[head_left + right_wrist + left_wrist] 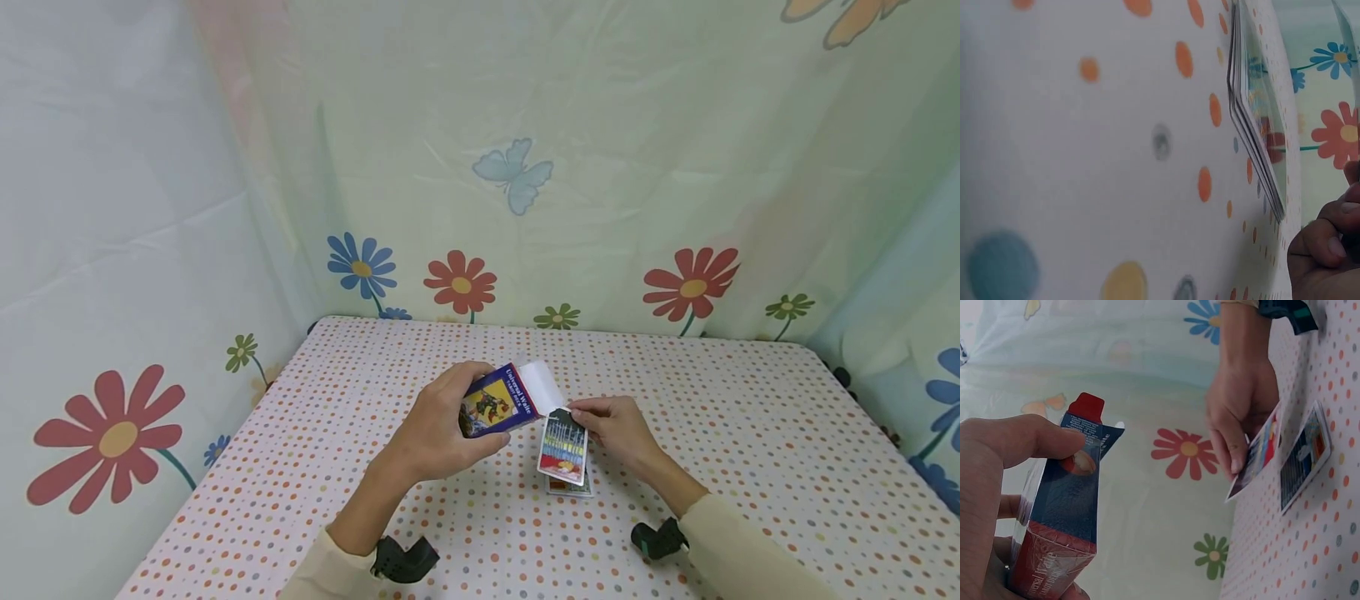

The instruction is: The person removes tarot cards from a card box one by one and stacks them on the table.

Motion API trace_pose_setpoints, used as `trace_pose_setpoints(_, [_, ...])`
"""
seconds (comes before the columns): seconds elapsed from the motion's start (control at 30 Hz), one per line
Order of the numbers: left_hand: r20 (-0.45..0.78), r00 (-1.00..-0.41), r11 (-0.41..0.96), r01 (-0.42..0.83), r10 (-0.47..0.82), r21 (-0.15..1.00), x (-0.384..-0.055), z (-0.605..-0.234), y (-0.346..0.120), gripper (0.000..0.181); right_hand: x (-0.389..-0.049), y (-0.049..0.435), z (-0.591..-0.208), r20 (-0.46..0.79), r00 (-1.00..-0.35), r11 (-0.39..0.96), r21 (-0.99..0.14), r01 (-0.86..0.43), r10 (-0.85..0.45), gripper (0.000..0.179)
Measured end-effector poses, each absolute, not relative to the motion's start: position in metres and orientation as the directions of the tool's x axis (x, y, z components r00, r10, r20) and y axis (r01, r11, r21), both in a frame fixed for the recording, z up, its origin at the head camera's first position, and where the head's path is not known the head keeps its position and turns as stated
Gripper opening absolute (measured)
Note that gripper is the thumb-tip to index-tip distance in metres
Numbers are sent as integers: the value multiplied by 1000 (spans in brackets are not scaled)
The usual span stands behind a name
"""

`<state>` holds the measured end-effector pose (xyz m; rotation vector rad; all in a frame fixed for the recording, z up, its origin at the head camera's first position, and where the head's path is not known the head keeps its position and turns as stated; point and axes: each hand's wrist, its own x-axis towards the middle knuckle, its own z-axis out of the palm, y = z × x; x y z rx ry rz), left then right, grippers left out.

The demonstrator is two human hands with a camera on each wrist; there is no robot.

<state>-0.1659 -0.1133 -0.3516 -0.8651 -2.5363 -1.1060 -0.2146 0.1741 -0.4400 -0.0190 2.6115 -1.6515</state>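
Note:
My left hand (446, 425) grips a blue tarot deck box (495, 402), its white-lined flap (542, 387) open toward the right. In the left wrist view the thumb presses on the box's (1066, 494) dark blue side, and a red tuck tab (1087, 407) sticks up. My right hand (617, 427) pinches a tarot card (562, 448) by its top corner, thumb against fingers. Beneath that card, a small stack of cards (570, 485) lies on the table; the right wrist view shows the stack's edges (1254, 134). The inside of the box is hidden.
The table has a white cloth with coloured dots (360, 367). A curtain (600, 208) printed with flowers and butterflies hangs behind it and at both sides. A dark camera mount sits on each wrist, the left mount (405, 560) and the right mount (658, 539).

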Motion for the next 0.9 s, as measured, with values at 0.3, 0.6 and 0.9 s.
trace_pose_setpoints(0.3, [428,-800,537,599,421,593,-165,-351,-113,71,-217,173,-442,-80,-993,517,-856,21,-91,21])
trace_pose_setpoints(0.6, [424,-801,537,598,422,596,-166,-352,-113,71,-220,168,-445,-34,-994,690,-722,-51,-108,17])
trace_pose_setpoints(0.9, [428,-796,533,605,428,592,-167,-352,-114,71,-222,160,-444,-14,-990,830,-547,-113,-144,15])
